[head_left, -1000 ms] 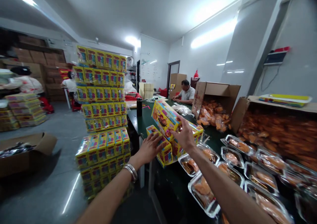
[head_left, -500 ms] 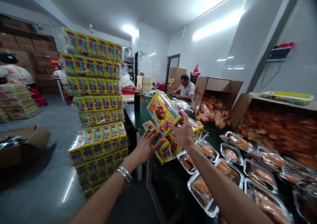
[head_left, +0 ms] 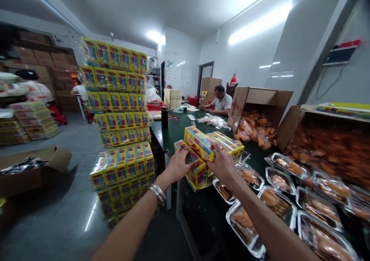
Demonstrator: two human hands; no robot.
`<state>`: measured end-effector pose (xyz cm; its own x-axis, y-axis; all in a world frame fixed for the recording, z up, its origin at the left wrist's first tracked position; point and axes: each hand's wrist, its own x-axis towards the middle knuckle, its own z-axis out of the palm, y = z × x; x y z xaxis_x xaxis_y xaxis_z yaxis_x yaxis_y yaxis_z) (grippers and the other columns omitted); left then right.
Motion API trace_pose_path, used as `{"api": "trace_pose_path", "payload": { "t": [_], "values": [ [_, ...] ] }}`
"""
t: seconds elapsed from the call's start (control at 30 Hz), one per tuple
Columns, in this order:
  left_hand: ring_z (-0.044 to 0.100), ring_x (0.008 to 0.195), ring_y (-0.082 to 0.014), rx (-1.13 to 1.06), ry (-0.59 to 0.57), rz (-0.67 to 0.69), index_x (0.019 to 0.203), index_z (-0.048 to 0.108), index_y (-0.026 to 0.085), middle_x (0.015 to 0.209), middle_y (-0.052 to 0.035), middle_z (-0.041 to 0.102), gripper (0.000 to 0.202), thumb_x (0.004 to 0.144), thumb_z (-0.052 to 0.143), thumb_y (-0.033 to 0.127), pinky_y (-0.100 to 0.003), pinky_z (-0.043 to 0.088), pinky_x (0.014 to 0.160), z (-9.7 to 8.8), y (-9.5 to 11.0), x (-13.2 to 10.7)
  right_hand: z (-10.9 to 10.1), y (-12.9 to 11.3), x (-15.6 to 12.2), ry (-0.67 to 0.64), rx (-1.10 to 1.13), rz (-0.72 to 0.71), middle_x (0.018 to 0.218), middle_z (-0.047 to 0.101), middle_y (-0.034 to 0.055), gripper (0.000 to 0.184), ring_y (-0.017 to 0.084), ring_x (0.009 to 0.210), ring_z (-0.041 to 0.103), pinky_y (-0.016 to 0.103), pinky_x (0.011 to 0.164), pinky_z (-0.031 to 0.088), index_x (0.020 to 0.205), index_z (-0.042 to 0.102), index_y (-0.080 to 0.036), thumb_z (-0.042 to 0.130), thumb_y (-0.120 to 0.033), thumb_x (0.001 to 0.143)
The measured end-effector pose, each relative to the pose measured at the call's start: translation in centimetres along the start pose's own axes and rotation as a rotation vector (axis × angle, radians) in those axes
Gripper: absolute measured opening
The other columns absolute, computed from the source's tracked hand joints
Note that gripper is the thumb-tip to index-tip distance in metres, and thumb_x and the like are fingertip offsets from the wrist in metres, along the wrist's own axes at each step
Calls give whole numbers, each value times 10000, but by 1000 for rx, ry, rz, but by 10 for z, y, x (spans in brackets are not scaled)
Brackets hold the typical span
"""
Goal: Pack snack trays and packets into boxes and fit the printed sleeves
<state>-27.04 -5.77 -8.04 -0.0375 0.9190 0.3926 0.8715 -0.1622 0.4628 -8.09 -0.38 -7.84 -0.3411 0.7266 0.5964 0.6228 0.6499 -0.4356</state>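
Note:
My hands are over a green-topped work table (head_left: 176, 134), holding a yellow printed box (head_left: 199, 143) that lies roughly flat. My right hand (head_left: 224, 164) has its fingers over the box's right end. My left hand (head_left: 177, 164) presses at its left end, fingers also touching a yellow box (head_left: 197, 174) underneath. Another yellow box (head_left: 228, 144) lies just behind my right hand. Clear plastic trays of orange food (head_left: 279, 203) sit below and right of my right forearm.
A tall stack of yellow boxes (head_left: 121, 126) stands left of the table. Open cartons of orange packets (head_left: 256, 128) lie to the right. A black bottle (head_left: 164, 117) stands on the table. A seated person (head_left: 222, 101) works at the far end.
The yellow box has tipped from a steep tilt to lying roughly flat and has dropped lower. My left hand has moved onto the boxes. The head view has shifted slightly.

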Motion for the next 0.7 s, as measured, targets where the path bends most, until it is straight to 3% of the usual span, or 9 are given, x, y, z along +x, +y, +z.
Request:
{"api": "trace_pose_path", "payload": {
  "t": [0.1,0.17,0.23,0.33,0.43,0.5,0.6,0.7],
  "values": [
    [602,1065,-365,36,-43,-61,994,705,164,1090,-150,685,503,705,733,575,-435,471,937,-8,2,15,-3,1,11,-44,-70,14,1018,560,106,558,272,845,601,375,726,486,1216,523,-217,718,-164,696],
    [637,991,-349,42,-22,-114,933,712,169,1006,-133,709,428,724,723,543,-415,485,893,-17,0,29,-4,2,12,-75,-101,10,1026,560,106,579,273,836,608,368,716,486,1235,518,-227,730,-179,698],
    [603,1102,-329,40,67,-162,1124,659,160,1161,-143,672,447,862,575,513,-403,450,953,-26,-4,47,-4,1,9,-102,-122,0,1048,566,108,627,265,820,617,362,714,494,1280,497,-239,734,-175,703],
    [437,1325,-308,34,141,-176,1366,478,149,1446,-159,476,511,960,431,456,-423,338,1074,-31,-11,79,-7,1,6,-107,-157,-1,1142,557,155,643,300,881,625,396,746,511,1294,505,-222,747,-169,701],
    [532,1236,-312,8,19,-180,1241,590,174,1319,-147,598,419,936,509,449,-465,359,1047,-24,-22,103,-11,4,8,-90,-183,-31,1332,483,205,566,401,1153,531,491,907,482,1217,580,-200,794,-249,695],
    [616,1110,-292,-16,-54,-195,1159,632,168,1172,-136,678,384,911,559,452,-465,418,988,-20,-32,111,-10,7,9,-87,-163,-105,1371,493,171,508,384,1247,476,513,1008,431,1223,584,-211,762,-271,750],
    [658,998,-251,-70,-109,-194,1132,634,136,1101,-125,701,414,852,634,441,-366,496,884,-20,-47,114,1,11,4,-75,-107,-201,1359,542,132,487,319,1249,505,499,1064,408,1300,525,-205,647,-176,830],
    [667,966,-231,-145,-116,-185,1226,585,90,1130,-137,693,511,822,641,398,-287,523,798,-20,-55,115,10,12,-3,-79,-82,-215,1401,509,167,543,314,1301,470,476,1098,399,1351,478,-142,613,-110,826]
  ]
}}
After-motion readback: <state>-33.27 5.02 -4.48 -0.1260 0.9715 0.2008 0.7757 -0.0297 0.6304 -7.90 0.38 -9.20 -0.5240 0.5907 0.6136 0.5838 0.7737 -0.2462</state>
